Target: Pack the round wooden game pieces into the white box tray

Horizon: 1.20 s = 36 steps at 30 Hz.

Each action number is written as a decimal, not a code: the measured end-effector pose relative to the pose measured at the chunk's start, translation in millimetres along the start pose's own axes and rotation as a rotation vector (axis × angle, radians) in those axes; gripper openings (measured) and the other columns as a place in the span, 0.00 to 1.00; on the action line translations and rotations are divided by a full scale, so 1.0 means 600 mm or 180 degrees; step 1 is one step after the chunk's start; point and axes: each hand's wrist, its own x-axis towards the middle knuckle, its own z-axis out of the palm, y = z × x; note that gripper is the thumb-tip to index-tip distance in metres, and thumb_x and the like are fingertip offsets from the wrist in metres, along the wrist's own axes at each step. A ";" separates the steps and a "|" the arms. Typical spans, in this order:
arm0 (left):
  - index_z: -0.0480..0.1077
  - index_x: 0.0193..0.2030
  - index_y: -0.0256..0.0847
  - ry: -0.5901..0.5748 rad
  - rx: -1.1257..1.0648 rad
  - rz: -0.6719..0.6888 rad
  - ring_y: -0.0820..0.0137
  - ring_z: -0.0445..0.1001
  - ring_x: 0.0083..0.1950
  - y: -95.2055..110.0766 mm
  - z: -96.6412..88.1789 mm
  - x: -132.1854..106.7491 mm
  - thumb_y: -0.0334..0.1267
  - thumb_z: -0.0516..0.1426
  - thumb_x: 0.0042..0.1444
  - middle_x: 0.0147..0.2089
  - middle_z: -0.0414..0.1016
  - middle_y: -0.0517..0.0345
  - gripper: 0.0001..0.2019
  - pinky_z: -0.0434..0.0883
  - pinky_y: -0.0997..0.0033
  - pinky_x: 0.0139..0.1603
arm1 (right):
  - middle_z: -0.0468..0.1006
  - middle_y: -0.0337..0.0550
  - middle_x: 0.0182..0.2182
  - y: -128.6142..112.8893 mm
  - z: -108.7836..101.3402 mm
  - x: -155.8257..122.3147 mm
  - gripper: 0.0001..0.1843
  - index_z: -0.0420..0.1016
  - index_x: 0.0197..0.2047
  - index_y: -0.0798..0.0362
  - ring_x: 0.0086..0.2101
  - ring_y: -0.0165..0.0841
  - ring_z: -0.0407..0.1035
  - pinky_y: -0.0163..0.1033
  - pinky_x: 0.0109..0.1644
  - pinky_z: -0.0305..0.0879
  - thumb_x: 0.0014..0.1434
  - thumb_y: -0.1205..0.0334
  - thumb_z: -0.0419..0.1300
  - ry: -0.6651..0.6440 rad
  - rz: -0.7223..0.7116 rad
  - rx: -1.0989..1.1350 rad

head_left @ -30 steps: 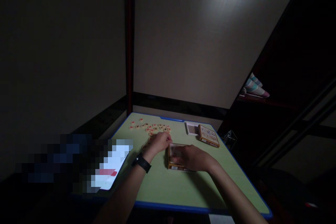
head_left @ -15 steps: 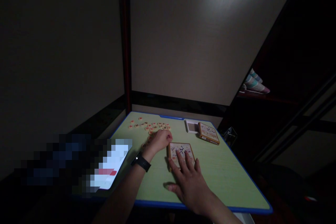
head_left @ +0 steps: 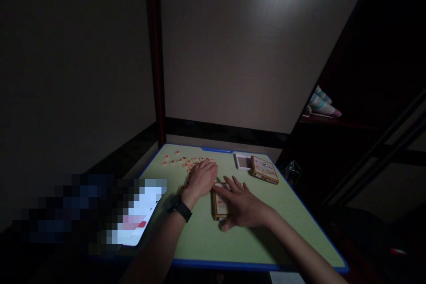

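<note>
My left hand (head_left: 202,178), with a dark watch (head_left: 179,206) on its wrist, lies palm down with fingers stretched forward. It is over the near right part of a scatter of round xiangqi pieces (head_left: 185,165) with red and dark characters, and hides some of them. My right hand (head_left: 244,204) is spread over a flat, orange-edged box (head_left: 219,206) with printed characters on its lid. Its fingers reach across the top and the thumb is by the near edge. Whether the palm presses on the lid is hidden.
At the back right of the green, blue-edged table (head_left: 266,244) are a white open tray (head_left: 244,161) and a second printed box (head_left: 264,169). A bright, pixelated screen (head_left: 140,213) is at the left edge. Wall panels (head_left: 229,53) stand behind the table.
My left hand has uncurled from a closed shape and now lies flat with fingers forward. My right hand has turned and slid forward on the box, covering more of its lid.
</note>
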 end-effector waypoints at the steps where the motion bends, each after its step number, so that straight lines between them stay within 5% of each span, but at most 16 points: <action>1: 0.71 0.57 0.42 -0.0032 0.0026 0.0001 0.61 0.61 0.67 -0.003 0.004 0.000 0.38 0.42 0.68 0.61 0.72 0.53 0.20 0.59 0.55 0.67 | 0.31 0.52 0.73 0.008 -0.006 0.006 0.65 0.39 0.73 0.35 0.68 0.60 0.24 0.69 0.66 0.30 0.39 0.41 0.73 -0.0151 -0.0046 0.0040; 4: 0.67 0.62 0.44 -0.0231 0.0146 -0.0037 0.59 0.54 0.71 -0.013 0.017 0.002 0.40 0.41 0.68 0.66 0.67 0.57 0.22 0.53 0.51 0.71 | 0.32 0.52 0.73 0.029 -0.007 0.015 0.64 0.43 0.72 0.36 0.68 0.61 0.26 0.67 0.67 0.31 0.38 0.39 0.72 -0.0368 -0.0183 0.0066; 9: 0.67 0.63 0.49 -0.0469 0.0261 -0.0116 0.57 0.51 0.73 -0.025 0.034 0.004 0.42 0.42 0.67 0.68 0.64 0.61 0.22 0.49 0.46 0.71 | 0.46 0.48 0.71 0.055 0.013 0.007 0.53 0.56 0.69 0.38 0.67 0.55 0.42 0.58 0.67 0.44 0.42 0.41 0.70 0.0275 -0.0696 0.0030; 13: 0.66 0.64 0.49 -0.0681 0.0158 -0.0241 0.55 0.52 0.72 -0.023 0.036 0.002 0.43 0.43 0.67 0.69 0.61 0.61 0.22 0.49 0.41 0.71 | 0.52 0.48 0.69 0.062 0.008 -0.003 0.49 0.59 0.68 0.36 0.65 0.52 0.50 0.56 0.66 0.48 0.44 0.42 0.70 0.0402 -0.0732 -0.0053; 21: 0.64 0.65 0.43 -0.0625 0.0240 -0.0420 0.57 0.55 0.71 -0.032 0.037 0.002 0.41 0.43 0.67 0.68 0.63 0.53 0.23 0.53 0.48 0.70 | 0.39 0.52 0.72 0.074 0.007 0.029 0.40 0.53 0.70 0.36 0.69 0.55 0.36 0.64 0.67 0.35 0.57 0.47 0.62 0.0274 -0.0266 -0.0128; 27: 0.66 0.63 0.40 -0.0523 0.0431 -0.0489 0.56 0.58 0.70 -0.045 0.038 0.002 0.39 0.44 0.68 0.69 0.62 0.51 0.22 0.55 0.52 0.70 | 0.43 0.57 0.71 0.081 0.009 0.098 0.37 0.51 0.71 0.41 0.68 0.57 0.39 0.63 0.67 0.37 0.62 0.47 0.56 0.0714 -0.0016 -0.0300; 36: 0.67 0.62 0.38 -0.0312 0.0547 -0.0513 0.58 0.62 0.68 -0.063 0.043 0.002 0.36 0.46 0.68 0.65 0.67 0.46 0.20 0.58 0.56 0.69 | 0.47 0.59 0.70 0.085 -0.008 0.180 0.39 0.53 0.71 0.44 0.68 0.57 0.42 0.59 0.67 0.39 0.59 0.50 0.60 0.0739 -0.0092 -0.0219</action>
